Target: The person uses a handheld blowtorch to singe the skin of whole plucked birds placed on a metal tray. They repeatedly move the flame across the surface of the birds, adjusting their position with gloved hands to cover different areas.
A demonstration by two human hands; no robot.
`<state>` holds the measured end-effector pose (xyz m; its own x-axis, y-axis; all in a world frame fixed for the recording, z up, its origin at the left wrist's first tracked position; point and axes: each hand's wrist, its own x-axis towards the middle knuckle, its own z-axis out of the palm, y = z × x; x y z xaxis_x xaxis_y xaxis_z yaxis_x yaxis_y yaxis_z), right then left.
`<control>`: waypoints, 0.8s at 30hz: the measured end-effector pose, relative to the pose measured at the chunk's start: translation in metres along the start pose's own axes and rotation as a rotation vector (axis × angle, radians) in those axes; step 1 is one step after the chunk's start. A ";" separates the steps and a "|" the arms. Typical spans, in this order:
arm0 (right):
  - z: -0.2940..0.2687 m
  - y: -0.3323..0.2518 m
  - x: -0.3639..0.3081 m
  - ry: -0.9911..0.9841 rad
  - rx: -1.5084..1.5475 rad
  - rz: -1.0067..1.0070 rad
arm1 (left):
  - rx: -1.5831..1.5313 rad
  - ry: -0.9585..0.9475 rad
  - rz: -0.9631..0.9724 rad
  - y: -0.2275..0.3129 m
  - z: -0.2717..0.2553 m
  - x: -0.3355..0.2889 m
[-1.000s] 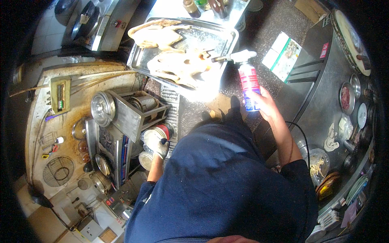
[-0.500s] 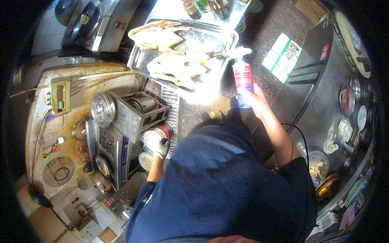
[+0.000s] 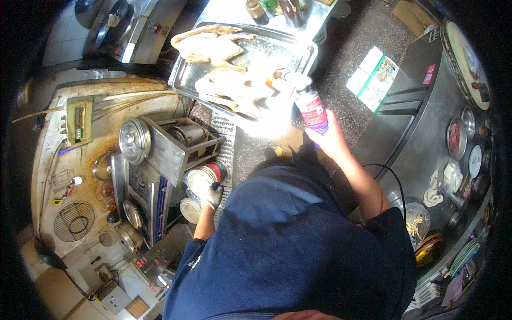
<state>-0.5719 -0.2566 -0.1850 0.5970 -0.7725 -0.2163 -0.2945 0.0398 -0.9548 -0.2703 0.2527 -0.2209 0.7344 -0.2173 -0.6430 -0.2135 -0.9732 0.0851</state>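
My right hand [image 3: 326, 132] is wrapped round a gas torch [image 3: 311, 110], a red, white and blue canister with a nozzle on top. Its nozzle points left at the nearer plucked duck [image 3: 226, 90], with an orange glow by the tip. A second plucked duck [image 3: 210, 45] lies beyond it on the same metal tray [image 3: 184, 74]. Strong light washes out the tray's right part. Lower left, my left hand [image 3: 213, 196] wears a pale glove and is closed beside a round tub [image 3: 201, 178]; a small dark thing shows at its fingers, too small to name.
Bottles [image 3: 257, 12] stand on the bright table beyond the tray. A steel frame stand [image 3: 170, 146] is at the left. Along the right runs a steel counter [image 3: 410, 154] with bowls, a meat dish [image 3: 457, 137] and a round board [image 3: 463, 58]. A black cable [image 3: 392, 169] hangs by my right arm.
The gas torch has tilted further left, and my right hand has shifted slightly left and down with it. The orange glow stays by the nearer duck. My left hand has barely moved.
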 end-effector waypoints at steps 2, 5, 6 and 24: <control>-0.001 0.000 -0.003 -0.038 -0.101 0.000 | 0.028 -0.049 -0.005 -0.012 0.003 0.012; 0.003 0.002 -0.006 -0.024 -0.197 -0.088 | -0.074 -0.097 -0.056 -0.025 0.009 0.027; 0.005 0.004 -0.006 -0.011 -0.226 -0.113 | -0.125 -0.122 -0.112 -0.025 0.010 0.028; -0.007 0.042 0.018 -0.028 -0.432 -0.374 | -0.090 0.602 0.597 0.288 -0.273 -0.059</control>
<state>-0.5790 -0.2734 -0.2275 0.7369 -0.6672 0.1091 -0.3344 -0.5000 -0.7988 -0.1994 -0.0350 0.0491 0.7376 -0.6740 0.0411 -0.6407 -0.6793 0.3579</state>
